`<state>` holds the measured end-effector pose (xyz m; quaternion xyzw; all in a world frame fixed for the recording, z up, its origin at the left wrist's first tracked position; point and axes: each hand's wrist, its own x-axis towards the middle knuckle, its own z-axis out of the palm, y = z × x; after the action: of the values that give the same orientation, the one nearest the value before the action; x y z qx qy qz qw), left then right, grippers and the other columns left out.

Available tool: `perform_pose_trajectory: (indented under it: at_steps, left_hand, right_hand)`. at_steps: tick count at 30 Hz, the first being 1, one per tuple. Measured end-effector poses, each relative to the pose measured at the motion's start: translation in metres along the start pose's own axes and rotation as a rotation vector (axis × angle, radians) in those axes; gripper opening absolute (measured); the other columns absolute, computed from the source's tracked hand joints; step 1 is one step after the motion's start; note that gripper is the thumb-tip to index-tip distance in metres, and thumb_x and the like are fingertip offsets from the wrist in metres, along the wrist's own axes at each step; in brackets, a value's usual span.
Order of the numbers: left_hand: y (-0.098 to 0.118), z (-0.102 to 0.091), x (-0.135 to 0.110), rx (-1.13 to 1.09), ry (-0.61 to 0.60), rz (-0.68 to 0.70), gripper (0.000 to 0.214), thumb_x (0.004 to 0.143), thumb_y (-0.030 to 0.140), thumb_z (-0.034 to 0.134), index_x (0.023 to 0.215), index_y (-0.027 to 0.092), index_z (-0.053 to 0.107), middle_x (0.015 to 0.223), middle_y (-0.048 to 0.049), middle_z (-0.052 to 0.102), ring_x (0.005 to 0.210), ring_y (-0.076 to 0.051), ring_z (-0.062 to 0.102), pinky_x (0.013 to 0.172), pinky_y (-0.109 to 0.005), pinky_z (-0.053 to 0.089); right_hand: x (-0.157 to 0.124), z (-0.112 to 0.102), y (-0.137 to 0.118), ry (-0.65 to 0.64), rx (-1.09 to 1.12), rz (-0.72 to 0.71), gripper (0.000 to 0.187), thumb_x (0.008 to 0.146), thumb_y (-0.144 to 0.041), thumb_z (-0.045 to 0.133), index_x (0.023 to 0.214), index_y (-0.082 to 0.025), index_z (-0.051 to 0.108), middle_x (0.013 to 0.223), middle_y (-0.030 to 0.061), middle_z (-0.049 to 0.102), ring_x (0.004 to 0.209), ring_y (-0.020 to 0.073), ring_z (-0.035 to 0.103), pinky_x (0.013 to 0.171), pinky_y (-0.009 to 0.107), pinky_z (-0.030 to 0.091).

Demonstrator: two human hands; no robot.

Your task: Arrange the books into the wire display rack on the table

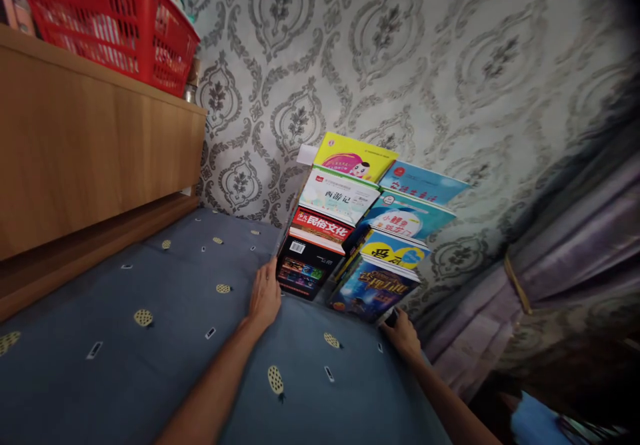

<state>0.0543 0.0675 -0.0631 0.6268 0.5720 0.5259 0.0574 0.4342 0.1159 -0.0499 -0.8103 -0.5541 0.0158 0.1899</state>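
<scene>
Two columns of upright books stand in stepped rows in a book rack (286, 233), whose body is mostly hidden by them. The left column has a black book (306, 273) in front, then a red one (320, 224), a white one (340, 195) and a yellow one (357, 155). A dark blue book (375, 288) fronts the right column, with yellow and light blue covers behind. My left hand (265, 294) is closed on the rack's left front side. At the right front corner, my right hand (403, 336) grips the rack, its fingertips partly hidden.
The rack stands on a blue bed sheet (190, 325) with a pineapple print, close to a patterned wall (400, 78). At left is a wooden cabinet (100, 145) bearing a red basket (145, 38). A tied curtain (490, 318) hangs at right.
</scene>
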Motion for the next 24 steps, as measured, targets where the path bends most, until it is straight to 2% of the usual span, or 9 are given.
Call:
perform_pose_trajectory:
  at_steps: [3,8,12,20,24]
  left_hand:
    - [0.002,-0.001,0.000,-0.004,-0.018,-0.030,0.064,0.088,0.006,0.038,0.151,0.018,0.030,0.134,-0.0147,0.054,0.127,-0.024,0.050,0.109,-0.043,0.041]
    - [0.002,-0.002,0.000,-0.020,-0.032,-0.037,0.065,0.088,0.005,0.038,0.151,0.018,0.030,0.135,-0.0143,0.053,0.128,-0.023,0.049,0.111,-0.041,0.040]
    - [0.001,-0.001,-0.001,-0.027,-0.014,-0.023,0.069,0.087,0.005,0.039,0.153,0.021,0.028,0.135,-0.0138,0.053,0.128,-0.024,0.049,0.111,-0.043,0.040]
    - [-0.004,0.004,-0.001,-0.039,0.032,0.010,0.069,0.086,0.004,0.040,0.152,0.021,0.029,0.129,-0.0125,0.056,0.123,-0.024,0.053,0.108,-0.045,0.043]
    - [-0.006,0.005,0.000,-0.049,0.038,0.020,0.068,0.086,0.005,0.040,0.152,0.021,0.030,0.129,-0.0132,0.056,0.122,-0.025,0.053,0.106,-0.046,0.044]
  right_hand:
    - [0.000,-0.007,-0.005,-0.080,-0.080,0.001,0.073,0.083,-0.044,0.050,0.146,-0.007,0.041,0.136,0.0250,0.060,0.123,0.0375,0.062,0.096,0.045,0.052]
    - [-0.001,-0.012,-0.011,-0.107,-0.193,0.008,0.068,0.090,-0.044,0.045,0.148,-0.010,0.037,0.136,0.0237,0.060,0.123,0.0379,0.061,0.095,0.047,0.051]
    - [0.003,-0.014,-0.011,-0.112,-0.233,0.018,0.068,0.090,-0.047,0.046,0.148,-0.013,0.037,0.134,0.0226,0.062,0.125,0.0382,0.060,0.095,0.048,0.050]
    - [0.013,-0.022,0.004,-0.084,-0.097,-0.092,0.064,0.079,-0.049,0.061,0.137,-0.023,0.049,0.108,0.0122,0.074,0.107,0.0344,0.070,0.088,0.045,0.052]
    - [0.012,-0.035,0.011,-0.056,0.026,-0.032,0.068,0.074,-0.052,0.067,0.133,-0.021,0.054,0.109,0.0124,0.074,0.108,0.0350,0.070,0.088,0.044,0.053]
